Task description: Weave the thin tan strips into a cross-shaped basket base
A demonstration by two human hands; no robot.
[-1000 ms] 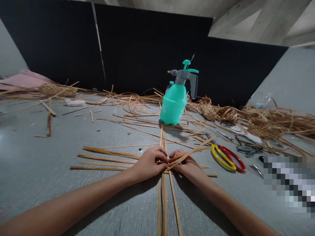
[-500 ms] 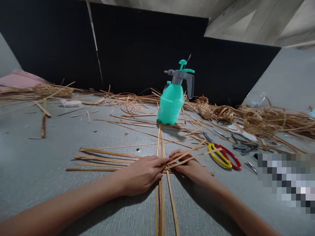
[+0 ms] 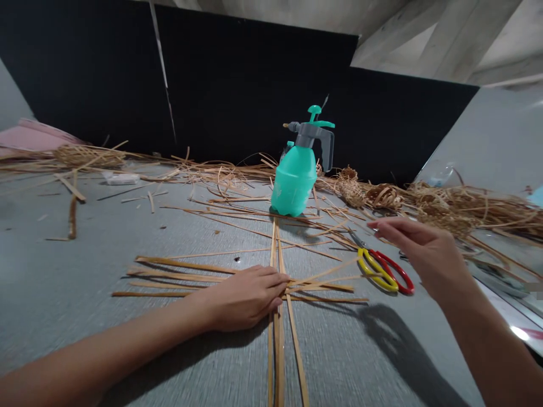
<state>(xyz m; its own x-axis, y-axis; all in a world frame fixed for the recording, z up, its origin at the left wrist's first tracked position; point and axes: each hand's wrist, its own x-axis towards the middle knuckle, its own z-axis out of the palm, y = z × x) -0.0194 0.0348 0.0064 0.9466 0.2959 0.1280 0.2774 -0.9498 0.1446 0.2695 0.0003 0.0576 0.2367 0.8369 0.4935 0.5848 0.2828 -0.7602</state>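
Under my left hand (image 3: 254, 297), thin bamboo strips (image 3: 279, 350) cross one another on the table. My fingers are curled down over the crossing and hold it, so part of it is hidden. Strip ends fan out to the left, to the right and towards me. Raised above the table at the right is my right hand (image 3: 418, 249), thumb and forefinger pinched together. A tiny pale bit shows at its fingertips, too small to name. Just left of that hand lie scissors (image 3: 384, 271) with one yellow and one red handle.
A turquoise pump sprayer (image 3: 294, 181) stands behind the crossed strips, on several of them. Loose strips (image 3: 224, 175) and small woven pieces (image 3: 384, 195) litter the back of the table. A whitish block (image 3: 122, 178) lies back left. A black panel (image 3: 237, 85) rises behind.
My right hand has let go of the strips at the crossing and moved right and up, past the scissors. My left hand has stayed on the crossing.
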